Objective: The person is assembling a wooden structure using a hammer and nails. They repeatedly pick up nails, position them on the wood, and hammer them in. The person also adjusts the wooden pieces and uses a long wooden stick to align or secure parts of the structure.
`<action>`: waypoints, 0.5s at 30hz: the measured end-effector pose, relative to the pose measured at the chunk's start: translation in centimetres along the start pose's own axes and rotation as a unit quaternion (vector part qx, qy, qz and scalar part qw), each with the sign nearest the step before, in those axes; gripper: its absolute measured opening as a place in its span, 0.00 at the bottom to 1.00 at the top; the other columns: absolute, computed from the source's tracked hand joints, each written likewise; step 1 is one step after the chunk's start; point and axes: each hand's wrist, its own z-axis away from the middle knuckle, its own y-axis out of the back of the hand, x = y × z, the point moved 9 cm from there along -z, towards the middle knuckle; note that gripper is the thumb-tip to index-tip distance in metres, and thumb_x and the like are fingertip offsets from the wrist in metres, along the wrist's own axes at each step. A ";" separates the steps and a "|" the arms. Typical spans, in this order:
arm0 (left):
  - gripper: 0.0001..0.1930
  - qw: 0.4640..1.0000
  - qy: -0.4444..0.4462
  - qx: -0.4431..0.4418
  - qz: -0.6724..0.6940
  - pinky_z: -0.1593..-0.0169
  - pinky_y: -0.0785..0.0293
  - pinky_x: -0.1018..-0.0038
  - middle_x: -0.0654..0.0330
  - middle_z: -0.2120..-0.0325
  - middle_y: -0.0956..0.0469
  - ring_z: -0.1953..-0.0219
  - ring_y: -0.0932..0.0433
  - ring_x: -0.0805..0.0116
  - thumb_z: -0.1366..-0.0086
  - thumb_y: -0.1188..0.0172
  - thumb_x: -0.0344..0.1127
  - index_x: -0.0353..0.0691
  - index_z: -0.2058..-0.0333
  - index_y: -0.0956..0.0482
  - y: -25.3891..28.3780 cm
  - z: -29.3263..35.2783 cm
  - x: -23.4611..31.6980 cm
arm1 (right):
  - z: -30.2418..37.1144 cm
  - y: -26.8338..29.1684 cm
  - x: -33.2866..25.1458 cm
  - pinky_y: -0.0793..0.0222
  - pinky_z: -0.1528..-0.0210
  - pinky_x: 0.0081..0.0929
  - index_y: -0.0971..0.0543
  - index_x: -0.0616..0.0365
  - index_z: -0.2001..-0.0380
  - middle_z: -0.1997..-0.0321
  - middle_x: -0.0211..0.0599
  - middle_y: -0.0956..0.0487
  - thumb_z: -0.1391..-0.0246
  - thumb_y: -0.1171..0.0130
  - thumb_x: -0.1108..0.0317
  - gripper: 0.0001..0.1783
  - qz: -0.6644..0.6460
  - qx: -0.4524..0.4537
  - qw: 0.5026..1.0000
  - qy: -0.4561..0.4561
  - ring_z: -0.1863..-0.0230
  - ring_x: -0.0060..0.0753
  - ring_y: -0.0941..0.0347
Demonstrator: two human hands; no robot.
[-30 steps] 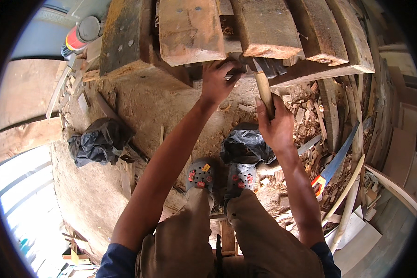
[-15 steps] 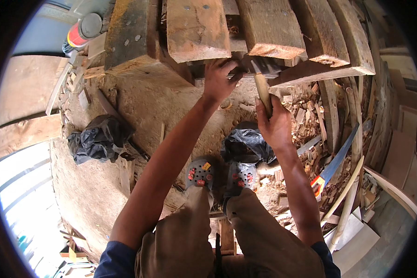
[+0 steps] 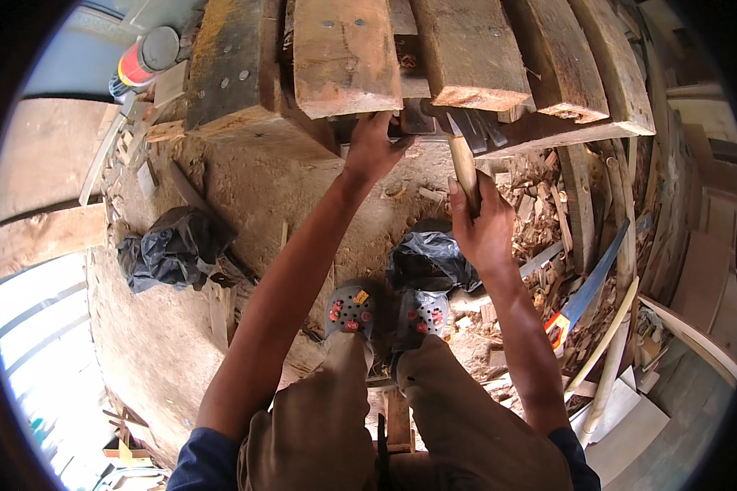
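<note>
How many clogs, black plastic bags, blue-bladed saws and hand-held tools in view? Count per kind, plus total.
Clogs: 2
Black plastic bags: 2
Blue-bladed saw: 1
Wooden-handled tool, held in the right hand: 1
Total: 6

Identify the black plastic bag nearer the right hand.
The black bag just past the toe of the right shoe, close by the right hand; the other bag lies well off to the left.
</note>
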 end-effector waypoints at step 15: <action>0.30 1.000 0.014 -0.011 0.012 0.53 0.22 0.62 0.45 0.55 0.22 0.54 0.18 0.52 0.48 0.25 0.30 0.36 0.46 0.25 -0.8 -0.1 -0.5 | 1.5 -2.0 1.7 0.30 0.79 0.41 0.26 0.65 0.61 0.80 0.52 0.24 0.36 0.38 0.66 0.12 0.002 0.001 1.000 0.028 0.81 0.49 0.22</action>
